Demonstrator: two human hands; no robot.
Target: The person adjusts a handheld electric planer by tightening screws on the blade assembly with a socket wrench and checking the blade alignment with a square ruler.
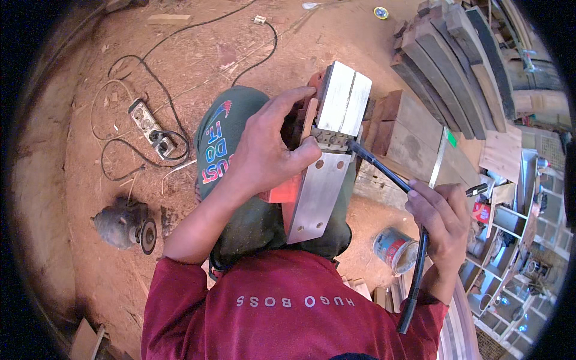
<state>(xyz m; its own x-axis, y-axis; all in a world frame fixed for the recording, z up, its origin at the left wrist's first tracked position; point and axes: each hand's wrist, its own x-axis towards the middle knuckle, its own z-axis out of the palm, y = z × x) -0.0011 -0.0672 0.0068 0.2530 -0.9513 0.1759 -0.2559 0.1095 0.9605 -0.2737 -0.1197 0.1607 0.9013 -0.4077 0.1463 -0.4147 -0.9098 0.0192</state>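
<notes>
An orange electric hand planer rests upside down across my lap, its two metal sole plates (318,198) facing up. Between the plates lies the cutter drum (330,139) with a row of bolts. My left hand (264,141) grips the planer's body from the left, thumb beside the drum and fingers round its far side. In my right hand (443,219) is a long black wrench (384,170) with several arms. One arm's tip meets the right end of the drum; another arm points back toward my right sleeve. Part of the wrench is hidden behind my fingers.
On the dusty floor at left are a power strip (144,123) with looping black cables and an angle grinder (123,227). To the right stand a tin can (396,249), wooden blocks (414,132), stacked curved timbers (444,66) and a compartmented shelf (498,258).
</notes>
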